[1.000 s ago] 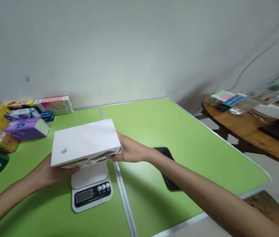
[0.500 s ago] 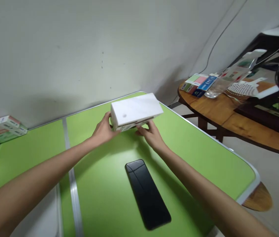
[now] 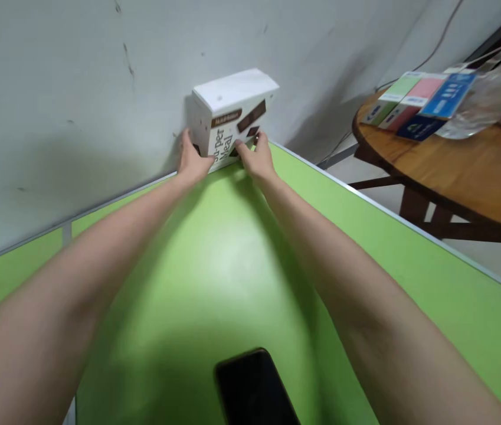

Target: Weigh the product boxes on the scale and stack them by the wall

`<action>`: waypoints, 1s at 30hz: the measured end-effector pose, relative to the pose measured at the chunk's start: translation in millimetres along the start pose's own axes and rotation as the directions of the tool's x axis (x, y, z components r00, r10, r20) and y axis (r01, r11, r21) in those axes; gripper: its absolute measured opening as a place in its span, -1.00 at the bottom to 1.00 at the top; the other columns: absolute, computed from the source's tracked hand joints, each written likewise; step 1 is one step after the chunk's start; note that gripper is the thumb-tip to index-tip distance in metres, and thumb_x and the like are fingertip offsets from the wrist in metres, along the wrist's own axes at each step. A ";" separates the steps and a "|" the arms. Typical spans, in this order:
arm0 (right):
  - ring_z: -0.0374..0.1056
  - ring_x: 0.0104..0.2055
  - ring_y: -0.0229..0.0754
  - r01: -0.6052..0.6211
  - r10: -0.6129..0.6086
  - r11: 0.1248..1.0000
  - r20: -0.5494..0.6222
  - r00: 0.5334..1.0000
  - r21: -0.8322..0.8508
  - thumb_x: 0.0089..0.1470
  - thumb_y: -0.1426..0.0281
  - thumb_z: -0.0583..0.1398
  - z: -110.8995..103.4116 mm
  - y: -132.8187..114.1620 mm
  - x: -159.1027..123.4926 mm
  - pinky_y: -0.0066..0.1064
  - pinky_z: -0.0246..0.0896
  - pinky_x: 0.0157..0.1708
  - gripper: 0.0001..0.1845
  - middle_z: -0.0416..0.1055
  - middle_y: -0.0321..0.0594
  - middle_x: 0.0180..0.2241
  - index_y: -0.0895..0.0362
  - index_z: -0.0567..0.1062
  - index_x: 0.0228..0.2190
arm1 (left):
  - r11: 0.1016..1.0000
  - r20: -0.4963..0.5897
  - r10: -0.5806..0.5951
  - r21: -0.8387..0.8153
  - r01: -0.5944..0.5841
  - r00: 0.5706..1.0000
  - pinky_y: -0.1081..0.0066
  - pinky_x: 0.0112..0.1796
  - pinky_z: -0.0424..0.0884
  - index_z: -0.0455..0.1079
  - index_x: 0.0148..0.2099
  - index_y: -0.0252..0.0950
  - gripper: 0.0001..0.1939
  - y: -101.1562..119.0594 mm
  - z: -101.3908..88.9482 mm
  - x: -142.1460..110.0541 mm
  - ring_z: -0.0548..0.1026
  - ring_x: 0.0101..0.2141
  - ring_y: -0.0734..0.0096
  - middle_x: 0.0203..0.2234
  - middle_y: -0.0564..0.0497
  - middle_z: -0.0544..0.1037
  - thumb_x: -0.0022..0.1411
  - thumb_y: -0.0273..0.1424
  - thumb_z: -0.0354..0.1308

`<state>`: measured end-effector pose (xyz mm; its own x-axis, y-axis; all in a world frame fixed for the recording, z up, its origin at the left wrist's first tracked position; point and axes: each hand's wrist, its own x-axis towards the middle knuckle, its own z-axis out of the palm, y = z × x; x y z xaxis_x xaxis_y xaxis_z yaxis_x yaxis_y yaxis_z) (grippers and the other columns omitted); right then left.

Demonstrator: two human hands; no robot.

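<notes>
A white box [image 3: 232,115] stands upright at the far corner of the green table [image 3: 215,265], close by the wall [image 3: 100,88]; whether it touches the wall cannot be told. Its front, turned toward the person, carries a brown label, pictures of dark bars and the words "Su-per Meal" running sideways. The left grip [image 3: 193,160] is closed on the box's lower left corner, thumb against the front and fingers around the side. The right grip [image 3: 258,156] holds the lower right, thumb on the front, its other fingers partly hidden. Both forearms reach across the table, casting soft shadows. Between them, at the bottom edge of the view, lies a dark phone [image 3: 254,386], cut off below and well apart from the box. A pale strip [image 3: 66,235] crosses the table at left. To the right, apart from the green table, a round wooden table [image 3: 475,171] bears green, pink and blue cartons [image 3: 418,99] side by side, with a clear plastic container [image 3: 484,100] just beside them.
</notes>
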<state>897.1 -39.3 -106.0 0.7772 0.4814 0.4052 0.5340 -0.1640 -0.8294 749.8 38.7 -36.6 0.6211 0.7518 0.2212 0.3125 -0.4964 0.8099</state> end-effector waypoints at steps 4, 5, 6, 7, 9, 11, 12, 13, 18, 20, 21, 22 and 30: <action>0.09 0.22 0.11 -0.075 0.071 0.995 -0.065 0.995 -0.069 0.04 0.19 0.15 14.0 10.2 -6.0 0.02 0.01 0.18 -0.39 0.18 0.14 0.10 0.22 0.20 0.07 | 0.988 -0.108 -0.149 0.021 0.152 0.983 0.29 0.09 0.28 0.03 0.18 -0.41 -0.44 -17.4 26.9 -15.9 0.40 0.03 0.24 -0.06 -0.18 0.42 0.15 -0.66 0.06; 0.10 0.21 0.11 -0.073 0.068 0.994 -0.065 0.996 -0.078 0.04 0.25 0.14 14.6 12.6 -8.3 0.01 0.00 0.18 -0.40 0.19 0.15 0.09 0.24 0.19 0.08 | 0.992 -0.116 -0.115 0.030 0.119 0.987 0.30 0.08 0.29 0.10 0.13 -0.36 -0.49 -21.1 31.0 -19.6 0.40 0.03 0.26 -0.03 -0.16 0.41 0.14 -0.67 0.05; 0.12 0.20 0.10 -0.063 0.058 0.995 -0.059 0.997 -0.083 0.04 0.29 0.12 14.7 15.2 -9.9 0.00 0.00 0.19 -0.41 0.19 0.14 0.08 0.26 0.19 0.08 | 0.996 -0.119 -0.075 0.038 0.080 0.990 0.30 0.08 0.30 0.15 0.08 -0.32 -0.54 -24.6 33.8 -22.2 0.40 0.03 0.27 0.00 -0.15 0.39 0.13 -0.68 0.04; 0.14 0.18 0.09 -0.047 0.043 0.995 -0.051 0.998 -0.087 0.03 0.33 0.11 14.4 17.9 -10.9 0.00 0.00 0.18 -0.42 0.19 0.13 0.08 0.26 0.20 0.08 | 0.998 -0.123 -0.043 0.040 0.048 0.992 0.30 0.08 0.30 0.19 0.05 -0.30 -0.56 -27.8 35.4 -23.3 0.40 0.03 0.27 0.02 -0.14 0.37 0.13 -0.69 0.03; 0.17 0.16 0.08 -0.002 0.000 0.996 -0.033 0.999 -0.085 0.01 0.38 0.08 14.1 23.1 -11.1 0.04 0.00 0.17 -0.43 0.19 0.08 0.07 0.23 0.22 0.08 | 0.999 -0.121 -0.021 0.027 0.025 0.992 0.30 0.07 0.31 0.22 0.02 -0.31 -0.57 -33.2 36.3 -22.4 0.40 0.03 0.28 0.01 -0.14 0.37 0.11 -0.71 0.02; 0.16 0.16 0.08 0.032 -0.035 0.997 -0.037 0.999 -0.074 -0.02 0.39 0.07 14.5 26.4 -9.8 0.08 -0.02 0.17 -0.45 0.19 0.04 0.06 0.19 0.25 0.06 | 1.000 -0.114 -0.022 0.011 0.024 0.993 0.32 0.07 0.31 0.24 0.02 -0.32 -0.56 -37.1 36.1 -19.2 0.41 0.02 0.29 -0.01 -0.12 0.39 0.09 -0.72 0.01; 0.15 0.17 0.08 0.031 -0.035 0.997 -0.052 0.998 -0.065 -0.03 0.41 0.06 14.7 26.6 -9.1 0.09 -0.04 0.18 -0.46 0.21 0.02 0.05 0.18 0.26 0.04 | 1.000 -0.114 -0.028 0.005 0.029 0.993 0.33 0.07 0.31 0.25 0.02 -0.32 -0.55 -38.3 36.0 -17.6 0.41 0.02 0.29 -0.02 -0.11 0.40 0.08 -0.72 0.02; 0.15 0.17 0.06 0.014 -0.018 0.998 -0.073 0.997 -0.056 -0.04 0.43 0.06 14.7 25.6 -8.5 0.08 -0.05 0.19 -0.47 0.22 0.01 0.04 0.18 0.28 0.03 | 0.999 -0.115 -0.037 -0.005 0.037 0.993 0.33 0.07 0.31 0.26 0.02 -0.32 -0.55 -38.8 35.9 -16.1 0.42 0.02 0.30 -0.03 -0.10 0.41 0.08 -0.72 0.02; 0.27 0.02 -0.02 -0.197 0.195 0.980 -0.119 0.973 -0.007 -0.09 0.49 0.02 5.5 -1.9 -17.7 -0.04 0.14 0.08 -0.64 0.33 -0.04 -0.14 0.17 0.36 -0.18 | 0.988 -0.022 -0.131 -0.087 0.129 0.991 0.34 0.08 0.30 0.22 0.09 -0.33 -0.50 -30.2 27.4 -19.2 0.42 0.03 0.35 0.02 -0.14 0.43 0.09 -0.71 -0.03; 0.35 -0.15 -0.07 -0.244 0.245 0.969 -0.021 0.969 0.032 -0.08 0.48 0.00 -1.8 -24.7 -35.0 -0.11 0.26 -0.06 -0.72 0.37 -0.12 -0.30 0.15 0.36 -0.27 | 0.982 0.067 -0.167 -0.077 0.172 0.984 0.28 0.10 0.28 0.19 0.12 -0.40 -0.49 -23.5 13.8 -32.4 0.40 0.05 0.30 0.06 -0.23 0.40 0.10 -0.70 -0.05; 0.37 -0.25 -0.10 -0.250 0.247 0.967 0.054 0.967 0.049 -0.08 0.47 -0.01 -5.6 -38.6 -47.9 -0.15 0.31 -0.15 -0.76 0.37 -0.18 -0.39 0.15 0.37 -0.32 | 0.982 0.099 -0.170 -0.067 0.177 0.980 0.25 0.11 0.27 0.20 0.12 -0.44 -0.49 -20.7 3.6 -43.5 0.39 0.07 0.26 0.07 -0.26 0.39 0.09 -0.69 -0.04; 0.36 -0.37 -0.13 -0.240 0.231 0.969 0.132 0.964 0.062 -0.08 0.46 0.00 -9.5 -54.2 -63.6 -0.20 0.33 -0.24 -0.80 0.35 -0.23 -0.48 0.14 0.37 -0.37 | 0.983 0.114 -0.165 -0.062 0.172 0.980 0.24 0.12 0.26 0.22 0.12 -0.45 -0.48 -18.6 -9.1 -57.7 0.38 0.08 0.23 0.07 -0.28 0.39 0.06 -0.68 0.00; 0.42 -0.34 -0.08 0.082 -0.262 0.965 0.894 0.362 0.250 -0.09 0.48 0.07 -50.0 -214.8 -234.5 -0.19 0.38 -0.30 -0.81 0.48 -0.18 -0.43 0.05 0.48 -0.49 | 0.990 0.579 0.131 -0.030 -0.140 0.805 0.20 0.11 0.29 0.22 0.18 -0.39 -0.40 5.2 -166.4 -238.7 0.35 0.10 0.17 0.11 -0.22 0.35 0.03 -0.58 0.04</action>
<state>616.8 -160.0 -3.6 -0.1565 0.9875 0.0204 0.4954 0.0964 -0.8633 483.6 -71.1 5.2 0.9569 0.2887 -0.0300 0.2008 -0.5839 0.7866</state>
